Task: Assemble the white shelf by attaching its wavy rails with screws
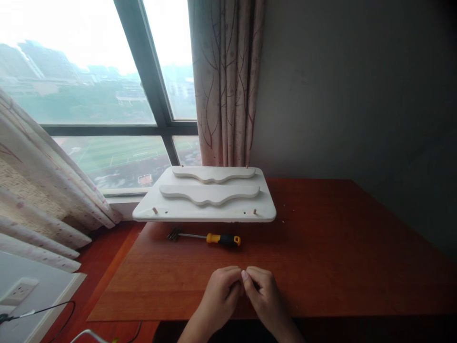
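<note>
Facing a screwdriver, small metal pieces and white board, the curled hands touch.

I rest my curled left hand against my right hand at the near edge of the reddish surface. Beyond lie a yellow-and-black screwdriver, small dark pieces at its tip, and a white board bearing two wavy strips.

No text, label, brand, number or sign can be read on anything in view.
</note>
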Motion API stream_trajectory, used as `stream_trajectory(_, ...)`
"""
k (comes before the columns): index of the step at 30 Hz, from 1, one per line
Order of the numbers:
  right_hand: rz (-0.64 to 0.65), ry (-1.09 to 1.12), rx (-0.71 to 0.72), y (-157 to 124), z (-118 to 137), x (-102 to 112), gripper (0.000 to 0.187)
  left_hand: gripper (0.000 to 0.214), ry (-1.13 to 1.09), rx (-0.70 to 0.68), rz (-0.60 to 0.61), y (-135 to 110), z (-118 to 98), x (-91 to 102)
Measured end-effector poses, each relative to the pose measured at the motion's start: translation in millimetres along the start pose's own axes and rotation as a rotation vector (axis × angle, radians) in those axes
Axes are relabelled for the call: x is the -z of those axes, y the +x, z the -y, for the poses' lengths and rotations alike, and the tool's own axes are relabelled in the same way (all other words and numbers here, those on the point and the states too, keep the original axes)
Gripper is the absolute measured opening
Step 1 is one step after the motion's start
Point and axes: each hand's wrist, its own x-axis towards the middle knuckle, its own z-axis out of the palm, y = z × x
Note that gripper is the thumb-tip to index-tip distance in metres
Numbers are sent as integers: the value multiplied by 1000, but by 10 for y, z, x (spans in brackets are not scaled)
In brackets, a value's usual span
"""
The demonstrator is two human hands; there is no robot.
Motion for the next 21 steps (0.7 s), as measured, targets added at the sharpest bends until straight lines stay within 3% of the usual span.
stream_trajectory(5,-64,-97,39,104,83,14,42,25,104,-95,-198,-14,18,232)
stream_trajectory(10,-180,-349,286,368,202,6,17,18,416,23,-470,-47,276,900)
stream_trajectory(13,-246,-469,324,528,202,-87,19,18,592,83,-580,-89,491,1297)
stream_trajectory(17,-190,-574,272,662,161,-254,32,22,776,113,-530,-108,687,1584)
stream_trajectory(21,-104,-638,246,725,141,-334,39,26,840,123,-465,-80,764,1613)
